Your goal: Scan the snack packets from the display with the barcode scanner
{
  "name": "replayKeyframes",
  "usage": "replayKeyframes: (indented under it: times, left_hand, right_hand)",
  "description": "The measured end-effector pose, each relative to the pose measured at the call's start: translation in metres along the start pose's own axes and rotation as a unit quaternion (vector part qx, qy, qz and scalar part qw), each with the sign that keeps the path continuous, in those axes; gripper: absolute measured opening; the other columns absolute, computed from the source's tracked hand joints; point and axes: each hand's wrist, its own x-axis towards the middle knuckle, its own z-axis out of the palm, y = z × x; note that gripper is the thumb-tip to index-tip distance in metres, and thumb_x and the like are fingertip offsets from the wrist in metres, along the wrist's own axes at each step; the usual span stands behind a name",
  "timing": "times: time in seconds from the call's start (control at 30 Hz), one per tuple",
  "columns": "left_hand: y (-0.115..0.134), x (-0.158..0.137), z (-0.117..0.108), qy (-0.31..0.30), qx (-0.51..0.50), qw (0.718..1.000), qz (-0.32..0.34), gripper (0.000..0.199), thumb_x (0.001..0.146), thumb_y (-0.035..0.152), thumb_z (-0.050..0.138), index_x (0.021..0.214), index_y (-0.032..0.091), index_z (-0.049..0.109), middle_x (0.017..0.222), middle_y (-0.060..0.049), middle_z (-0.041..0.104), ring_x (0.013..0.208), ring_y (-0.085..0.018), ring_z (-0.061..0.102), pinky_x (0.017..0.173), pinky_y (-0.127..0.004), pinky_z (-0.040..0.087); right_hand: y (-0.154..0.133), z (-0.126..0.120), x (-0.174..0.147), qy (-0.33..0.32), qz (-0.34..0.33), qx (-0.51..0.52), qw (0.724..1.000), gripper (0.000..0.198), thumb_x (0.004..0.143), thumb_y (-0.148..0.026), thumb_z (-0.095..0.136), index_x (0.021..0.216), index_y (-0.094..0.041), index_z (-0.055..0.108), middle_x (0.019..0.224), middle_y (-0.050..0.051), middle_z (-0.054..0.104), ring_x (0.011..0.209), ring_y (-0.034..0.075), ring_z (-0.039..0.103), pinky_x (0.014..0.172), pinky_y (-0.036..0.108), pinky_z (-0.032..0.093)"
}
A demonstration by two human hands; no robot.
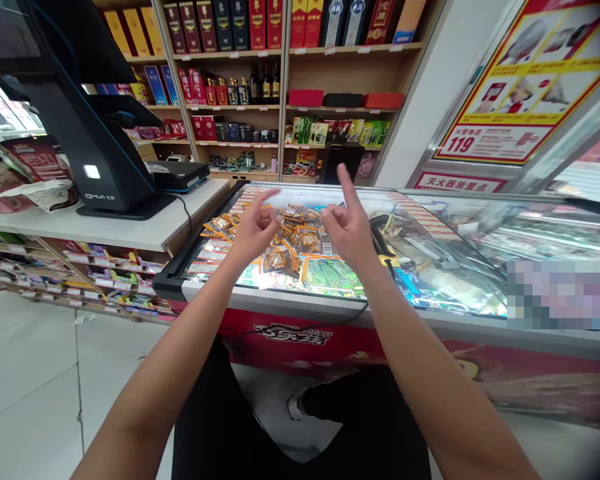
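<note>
My left hand [255, 227] is raised over a heap of small orange-edged packets [280, 259], its index finger stretched out and the other fingers curled. Nothing shows in it. At the heap's right side, my right hand [349, 230] points its index finger upward, thumb and remaining fingers bent in, and it too looks bare. The packets have dark contents and lie loosely on the glass top of a chest freezer [210, 293]. Just right of my right hand lies a yellow-and-black object [387, 257], partly hidden by that hand; its kind is unclear.
A checkout screen on a dark stand [110, 180] occupies the white counter [145, 233] at left, beside a small black device [180, 175]. Shelves of boxes and bottles [230, 90] stand behind the freezer. A dark cable [330, 325] hangs along its front. My legs are close below.
</note>
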Motion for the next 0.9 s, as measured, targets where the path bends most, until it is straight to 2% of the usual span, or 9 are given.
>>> replayKeyframes:
  times: [0.03,0.07,0.13,0.2,0.37,0.63,0.73,0.83,0.9]
  left_hand:
    - [0.003,0.001,-0.001,-0.008,-0.032,0.999,-0.023,0.023,0.083,0.042,0.078,0.092,0.023,0.068,0.059,0.006,0.044,0.05,-0.009,0.035,0.049,-0.025,0.027]
    - [0.008,0.002,-0.003,-0.02,-0.07,0.996,-0.051,0.04,0.086,0.057,0.074,0.072,0.022,0.059,0.054,0.005,0.039,0.048,-0.009,0.033,0.047,-0.026,0.027]
    - [0.023,0.004,-0.009,-0.053,-0.149,0.981,-0.117,0.072,0.089,0.086,0.047,0.055,0.024,0.037,0.048,0.005,0.026,0.043,-0.01,0.027,0.044,-0.029,0.028]
    - [0.04,0.004,-0.014,-0.076,-0.206,0.962,-0.165,0.082,0.083,0.101,0.019,0.052,0.026,0.03,0.046,0.004,0.02,0.041,-0.011,0.025,0.042,-0.032,0.03]
    - [0.051,0.005,-0.019,-0.079,-0.304,0.924,-0.219,0.087,0.064,0.11,-0.001,0.052,0.027,0.025,0.044,0.004,0.016,0.041,-0.012,0.025,0.041,-0.033,0.03]
    - [0.02,0.007,-0.02,-0.079,-0.378,0.876,-0.289,0.085,0.066,0.108,-0.004,0.053,0.028,0.021,0.042,0.003,0.023,0.039,-0.013,0.03,0.041,-0.033,0.033]
    - [0.018,0.009,-0.021,-0.092,-0.327,0.899,-0.274,0.085,0.07,0.107,0.003,0.051,0.027,0.026,0.043,0.002,0.027,0.039,-0.013,0.031,0.042,-0.032,0.033]
    - [0.002,0.004,-0.019,-0.092,-0.133,0.967,-0.196,0.088,0.076,0.105,0.022,0.053,0.023,0.044,0.051,-0.001,0.042,0.045,-0.014,0.038,0.046,-0.03,0.035]
    - [-0.015,-0.008,-0.016,-0.048,0.068,0.992,-0.092,0.084,0.081,0.1,0.033,0.065,0.022,0.061,0.065,-0.005,0.057,0.058,-0.017,0.05,0.056,-0.031,0.042]
  right_hand:
    - [-0.002,-0.004,0.0,-0.014,0.018,0.033,0.999,0.056,0.095,-0.057,0.068,0.143,-0.03,0.063,0.063,-0.006,0.033,0.054,0.015,0.03,0.052,0.029,0.029]
    - [-0.004,-0.009,0.001,-0.039,0.042,0.076,0.995,0.048,0.094,-0.067,0.065,0.119,-0.027,0.073,0.06,-0.006,0.031,0.053,0.015,0.029,0.051,0.03,0.029]
    - [-0.013,-0.023,0.003,-0.117,0.091,0.179,0.973,0.065,0.09,-0.086,0.051,0.074,-0.025,0.066,0.055,-0.005,0.026,0.049,0.014,0.025,0.049,0.031,0.028]
    - [-0.026,-0.04,0.003,-0.202,0.113,0.279,0.932,0.077,0.087,-0.096,0.038,0.057,-0.025,0.048,0.051,-0.005,0.02,0.047,0.014,0.021,0.048,0.032,0.028]
    - [-0.039,-0.062,0.003,-0.293,0.082,0.446,0.842,0.08,0.088,-0.096,0.036,0.053,-0.025,0.027,0.05,-0.007,0.012,0.047,0.011,0.012,0.051,0.031,0.029]
    - [0.003,-0.054,0.004,-0.203,0.171,0.451,0.852,0.078,0.089,-0.093,0.04,0.055,-0.025,0.025,0.047,-0.006,0.019,0.045,0.012,0.015,0.049,0.03,0.028]
    - [0.012,-0.066,0.006,-0.139,0.176,0.332,0.916,0.073,0.09,-0.091,0.041,0.057,-0.025,0.034,0.049,-0.004,0.029,0.047,0.015,0.026,0.051,0.033,0.033]
    - [0.035,-0.082,0.004,-0.007,0.151,0.016,0.988,0.063,0.092,-0.083,0.049,0.068,-0.025,0.054,0.064,0.003,0.053,0.063,0.022,0.051,0.063,0.036,0.043]
    - [0.06,-0.094,-0.004,0.066,0.151,-0.264,0.95,0.047,0.091,-0.067,0.063,0.087,-0.02,0.066,0.093,0.014,0.069,0.095,0.032,0.064,0.083,0.043,0.048]
